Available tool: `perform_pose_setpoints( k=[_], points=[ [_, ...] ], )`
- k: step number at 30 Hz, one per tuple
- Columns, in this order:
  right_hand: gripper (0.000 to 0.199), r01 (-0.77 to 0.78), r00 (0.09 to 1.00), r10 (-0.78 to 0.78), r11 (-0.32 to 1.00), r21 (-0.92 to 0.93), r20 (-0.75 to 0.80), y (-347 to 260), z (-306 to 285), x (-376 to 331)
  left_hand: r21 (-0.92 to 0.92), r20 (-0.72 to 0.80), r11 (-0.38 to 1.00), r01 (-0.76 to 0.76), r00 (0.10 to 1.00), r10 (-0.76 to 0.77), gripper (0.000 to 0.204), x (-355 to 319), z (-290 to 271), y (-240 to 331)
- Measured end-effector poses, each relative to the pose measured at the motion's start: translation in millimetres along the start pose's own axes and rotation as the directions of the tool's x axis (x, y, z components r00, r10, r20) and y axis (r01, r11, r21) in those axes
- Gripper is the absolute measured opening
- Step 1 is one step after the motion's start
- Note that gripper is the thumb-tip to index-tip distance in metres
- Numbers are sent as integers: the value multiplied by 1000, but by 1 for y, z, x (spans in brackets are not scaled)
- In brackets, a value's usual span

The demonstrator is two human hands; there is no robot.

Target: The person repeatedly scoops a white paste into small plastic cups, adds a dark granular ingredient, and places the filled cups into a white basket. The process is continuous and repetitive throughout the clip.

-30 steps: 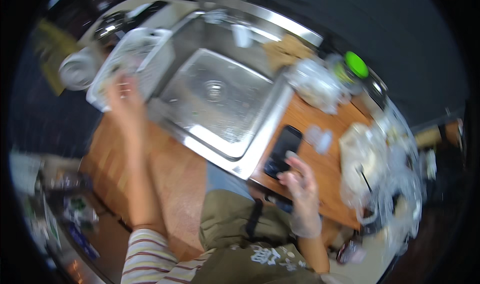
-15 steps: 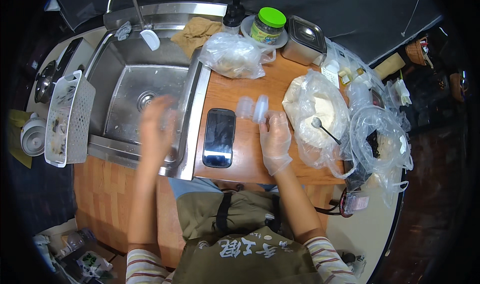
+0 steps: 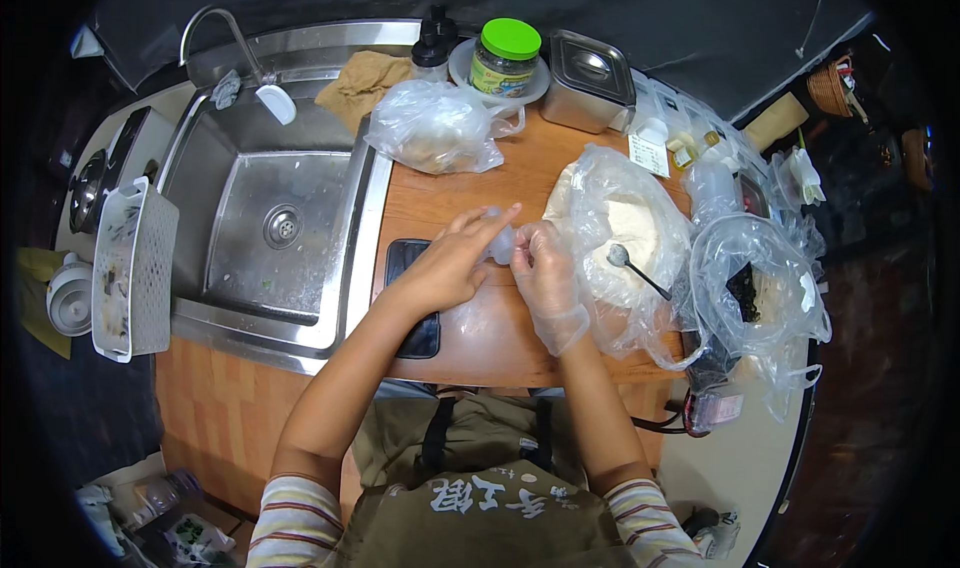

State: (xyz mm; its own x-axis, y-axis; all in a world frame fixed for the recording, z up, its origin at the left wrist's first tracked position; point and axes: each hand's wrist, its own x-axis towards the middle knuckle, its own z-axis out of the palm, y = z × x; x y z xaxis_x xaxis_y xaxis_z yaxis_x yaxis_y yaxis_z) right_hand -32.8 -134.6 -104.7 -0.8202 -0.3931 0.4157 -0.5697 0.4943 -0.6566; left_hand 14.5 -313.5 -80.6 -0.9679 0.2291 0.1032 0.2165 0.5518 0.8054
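Small clear plastic cups (image 3: 501,246) sit between my two hands over the wooden counter, partly covered by fingers. My bare left hand (image 3: 447,268) reaches across from the left, its fingers and thumb around the cups. In a thin clear glove, my right hand (image 3: 546,273) is closed, its fingertips pinching at the right end of the cups. Under my left wrist and forearm lies a black phone (image 3: 418,340), partly hidden. Beside my right hand stands an open clear bag of white powder (image 3: 632,230), with a dark-handled spoon (image 3: 640,272) resting in it.
To the left is a steel sink (image 3: 265,303) with a faucet (image 3: 225,16) and a white basket (image 3: 150,268). Behind my hands are a tied plastic bag (image 3: 435,128), a green-lidded jar (image 3: 505,60) and a lidded steel container (image 3: 588,83). Another open bag (image 3: 755,268) stands at the right.
My left hand has moved from over the sink rightward to the cups, passing over the phone. My right hand stays by the cups, its fingers more closed. The view has shifted slightly.
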Motion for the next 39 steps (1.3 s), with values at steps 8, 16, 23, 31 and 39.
perform_pose_setpoints(
  k=[8,16,23,31,39],
  points=[
    [17,-4,999,3,999,-35,-34,1,-3,4,150,-8,986,-78,997,80,74,12,-6,-12],
    [17,-12,986,19,999,44,-168,-59,-58,-40,-534,53,845,-16,997,53,52,-24,-21,43],
    [18,-79,976,100,990,114,-196,-56,-115,-60,-920,253,278,275,961,-113,41,-41,41,80],
    [18,-508,860,376,691,-514,-344,39,-160,-54,-969,187,130,208,970,-158,46,-29,79,93],
    [15,-472,876,378,796,-379,-298,60,-158,-55,-967,245,19,254,950,-195,49,-2,94,107]
  ],
)
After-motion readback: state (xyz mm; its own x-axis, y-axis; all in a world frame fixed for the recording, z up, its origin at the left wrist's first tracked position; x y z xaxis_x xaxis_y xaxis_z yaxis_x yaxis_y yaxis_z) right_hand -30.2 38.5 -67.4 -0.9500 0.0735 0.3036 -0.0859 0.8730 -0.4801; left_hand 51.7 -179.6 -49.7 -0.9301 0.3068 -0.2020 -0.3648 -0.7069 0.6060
